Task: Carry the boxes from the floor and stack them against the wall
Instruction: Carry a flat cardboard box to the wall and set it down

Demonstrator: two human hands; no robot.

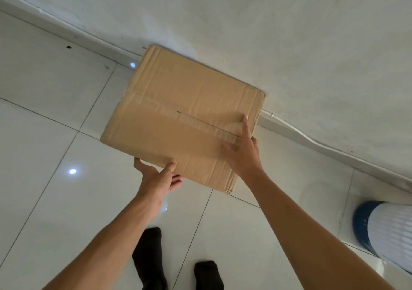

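You hold one brown cardboard box (181, 118) out in front of you with both hands, its far edge at the white wall (289, 33), above the skirting (312, 142). Whether it touches the wall, or rests on anything beneath, cannot be told from here. Your left hand (157, 179) takes the near edge: thumb on the top face, fingers (177, 181) curled under, so it is clamped on the box. Your right hand (243, 149) lies on top by the right-hand edge, with the forefinger straight and pointing toward the wall, the thumb spread across the tape; the other fingers go over the side, out of sight. A strip of clear tape (200, 122) runs along the seam between the flaps; the pale print on it is too blurred to read, and the box shows no label. Below are your feet in black socks (149, 258) on the glossy white tiled floor (55, 145). A white and blue object (385, 229) stands at the right edge.
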